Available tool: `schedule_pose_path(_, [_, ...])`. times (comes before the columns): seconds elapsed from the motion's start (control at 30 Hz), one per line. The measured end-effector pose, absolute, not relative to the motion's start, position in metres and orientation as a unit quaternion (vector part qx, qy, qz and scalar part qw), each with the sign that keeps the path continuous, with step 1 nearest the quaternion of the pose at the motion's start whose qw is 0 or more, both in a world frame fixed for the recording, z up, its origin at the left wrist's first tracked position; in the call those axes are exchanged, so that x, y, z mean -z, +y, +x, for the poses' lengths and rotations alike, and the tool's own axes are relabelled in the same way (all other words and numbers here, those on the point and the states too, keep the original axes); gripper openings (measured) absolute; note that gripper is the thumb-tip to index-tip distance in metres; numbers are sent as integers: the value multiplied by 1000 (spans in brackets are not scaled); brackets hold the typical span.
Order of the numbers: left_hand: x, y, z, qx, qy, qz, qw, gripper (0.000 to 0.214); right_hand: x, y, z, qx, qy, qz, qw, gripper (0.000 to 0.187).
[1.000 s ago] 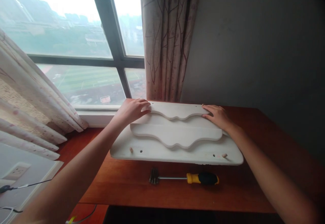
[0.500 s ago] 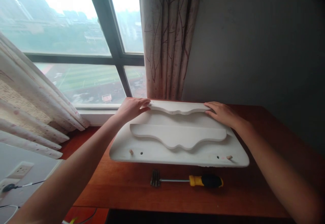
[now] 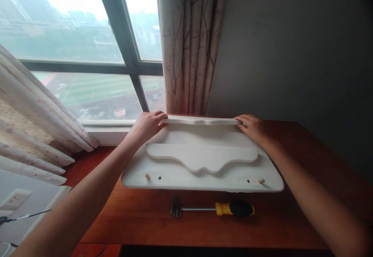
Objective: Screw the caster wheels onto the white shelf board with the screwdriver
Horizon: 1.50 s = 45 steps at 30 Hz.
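Observation:
At the far edge of a white board [image 3: 198, 182], a narrow white scalloped panel [image 3: 201, 121] is gripped at both ends. My left hand [image 3: 151, 123] closes its fingers and thumb around the left end, and my right hand [image 3: 252, 127] does the same at the right end. A second white scalloped panel [image 3: 201, 157] lies on the middle of the board, touched by neither hand. Two wooden dowels [image 3: 147, 177] stick up near the board's front corners, each beside a dark hole [image 3: 160, 178].
In front of the board lies a yellow-and-black screwdriver [image 3: 235, 209], its tip at a small group of screws [image 3: 176, 207]. The reddish wooden table [image 3: 140, 226] meets a window sill [image 3: 107, 134], a curtain [image 3: 189, 47] and a grey wall [image 3: 279, 55]. A wall socket [image 3: 16, 200] is at left.
The far scalloped panel has turned in my hands, so its face now looks thinner and more edge-on. Both hands keep their hold. The view has shifted slightly.

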State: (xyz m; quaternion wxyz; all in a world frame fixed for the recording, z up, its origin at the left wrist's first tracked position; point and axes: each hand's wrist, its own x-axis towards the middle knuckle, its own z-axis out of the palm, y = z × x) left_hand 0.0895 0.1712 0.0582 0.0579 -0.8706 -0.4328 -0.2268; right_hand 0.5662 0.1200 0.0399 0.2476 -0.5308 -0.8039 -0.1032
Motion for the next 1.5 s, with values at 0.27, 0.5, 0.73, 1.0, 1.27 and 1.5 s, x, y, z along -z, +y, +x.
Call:
schedule_pose_path(0.27, [-78,175,95,284,-446,-848,35,30,-58,129,568,87,-782,-554,272,28])
schedule_pose_path(0.5, [-82,200,94,343,-437,-830,-48,37,-71,147,565,70,-771,-575,263,27])
schedule_pose_path(0.73, [-76,210,91,336,-445,-825,-88,42,-69,154,563,50,-772,-577,262,28])
schedule_pose_path(1.0, [-83,215,90,318,-469,-813,-135,46,-73,158,562,33,-775,-575,260,29])
schedule_pose_path(1.27, [-87,214,92,332,-476,-805,-122,49,-76,157,563,0,-769,-576,278,29])
schedule_pose_path(1.5, [-80,230,90,346,-501,-764,-211,54,-77,170,568,-88,-750,-577,312,28])
